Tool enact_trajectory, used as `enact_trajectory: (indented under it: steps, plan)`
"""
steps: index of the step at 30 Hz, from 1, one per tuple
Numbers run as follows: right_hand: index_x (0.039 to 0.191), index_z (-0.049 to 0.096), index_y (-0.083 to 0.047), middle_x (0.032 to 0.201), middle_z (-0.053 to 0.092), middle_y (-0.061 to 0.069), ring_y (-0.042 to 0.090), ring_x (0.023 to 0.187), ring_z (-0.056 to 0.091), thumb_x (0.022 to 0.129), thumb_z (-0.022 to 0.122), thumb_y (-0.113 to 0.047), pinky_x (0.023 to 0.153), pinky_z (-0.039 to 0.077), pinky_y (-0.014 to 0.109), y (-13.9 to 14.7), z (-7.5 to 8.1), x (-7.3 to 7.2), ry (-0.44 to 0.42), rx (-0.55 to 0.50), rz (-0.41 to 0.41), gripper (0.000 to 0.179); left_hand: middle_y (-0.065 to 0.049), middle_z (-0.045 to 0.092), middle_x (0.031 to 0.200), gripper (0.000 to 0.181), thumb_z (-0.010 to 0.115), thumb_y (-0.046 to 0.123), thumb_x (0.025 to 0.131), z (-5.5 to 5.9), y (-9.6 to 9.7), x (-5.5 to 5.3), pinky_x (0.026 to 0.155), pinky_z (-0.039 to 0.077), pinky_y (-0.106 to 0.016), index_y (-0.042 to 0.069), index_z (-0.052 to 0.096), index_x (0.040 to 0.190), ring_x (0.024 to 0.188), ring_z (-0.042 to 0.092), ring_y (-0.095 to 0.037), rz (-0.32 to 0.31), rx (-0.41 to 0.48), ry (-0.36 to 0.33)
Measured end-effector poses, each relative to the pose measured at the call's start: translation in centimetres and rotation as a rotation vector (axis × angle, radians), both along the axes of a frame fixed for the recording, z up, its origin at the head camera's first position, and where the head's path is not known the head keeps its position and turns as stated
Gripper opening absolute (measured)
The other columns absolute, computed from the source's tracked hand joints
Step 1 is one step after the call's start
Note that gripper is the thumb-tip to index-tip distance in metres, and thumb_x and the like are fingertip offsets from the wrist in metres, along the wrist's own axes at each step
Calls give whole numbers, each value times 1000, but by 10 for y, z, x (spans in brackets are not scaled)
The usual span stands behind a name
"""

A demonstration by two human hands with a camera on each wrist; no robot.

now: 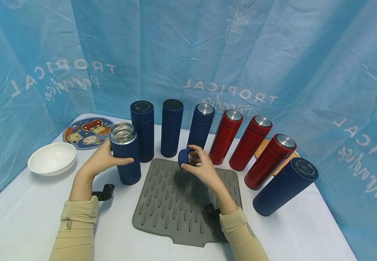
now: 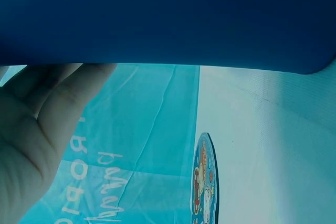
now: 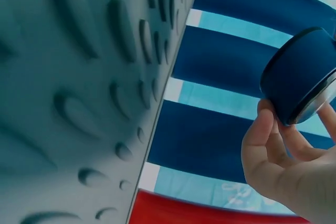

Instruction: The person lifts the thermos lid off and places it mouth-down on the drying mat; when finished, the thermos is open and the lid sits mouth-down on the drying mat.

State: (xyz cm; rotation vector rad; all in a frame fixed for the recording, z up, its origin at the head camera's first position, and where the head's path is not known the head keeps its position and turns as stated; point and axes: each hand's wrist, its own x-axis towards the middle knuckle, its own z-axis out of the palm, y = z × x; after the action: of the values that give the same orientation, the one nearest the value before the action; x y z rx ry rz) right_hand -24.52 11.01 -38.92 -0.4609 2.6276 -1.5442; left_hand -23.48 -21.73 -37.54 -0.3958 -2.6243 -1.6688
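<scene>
A: Head view, who holds what?

B: A person's left hand (image 1: 105,157) wraps its grip round an uncapped blue bottle (image 1: 127,159), left of a grey ridged mat (image 1: 157,203) on the white worktop (image 1: 116,224). The right hand (image 1: 205,169) pinches a blue lid (image 1: 183,158) above the mat, with 3 red bottles (image 1: 225,139) farther right.

A: Which way do the 2 pieces point?

B: The bottle's long axis runs nearly upright, its steel mouth facing up. The squat lid is turned sideways, hollow side to the right.

A: Left wrist view?

B: Blue wall spans the top, fingers at its side (whether the base meets the worktop is unclear). The bottle looks stiff, smooth and likely the heavier piece, apt to slide; a full wrap at mid-body should suit.

A: And the right wrist view?

B: The lid sits in a fingertip grip, metal-lined opening angled toward the palm side. It appears light and rigid, probably best taken by its side wall, clear of the opening.
</scene>
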Motion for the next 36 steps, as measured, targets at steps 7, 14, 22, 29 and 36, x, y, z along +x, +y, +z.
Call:
enact_trajectory:
  steps: [7,14,22,29,36]
  plan:
    - [136,40,-17,130,44,13,27,110,48,76,74,-29,87,46,44,-11,-8,-6,63,121,-7,70,-22,25,146,104,78,18,74,0,0,0,100,24,-65,11,6,148,133,23,-43,-4,-3,1]
    - [132,44,-12,123,48,13,27,108,50,74,76,-28,85,48,42,-26,-10,-10,126,213,12,67,-22,26,145,104,78,19,74,0,0,0,100,24,-65,11,6,148,132,23,-43,-2,-6,-4]
    - [132,46,-15,126,47,12,32,112,44,74,76,-28,83,47,44,-45,-12,-14,130,289,22,67,-22,25,145,103,78,19,74,0,-1,0,100,24,-64,11,7,148,133,23,-43,-5,-3,-7]
    - [132,47,-16,124,48,13,32,109,46,73,77,-28,80,47,40,-60,-15,-19,149,359,55,67,-22,26,145,103,78,19,74,1,-1,1,100,25,-64,11,8,148,132,24,-43,1,-8,-12]
    - [132,47,-16,124,49,12,30,107,47,72,78,-25,80,46,36,-71,-18,-26,130,442,122,68,-21,28,144,100,78,20,74,0,0,0,100,26,-63,11,10,148,131,27,-42,-3,-2,-5]
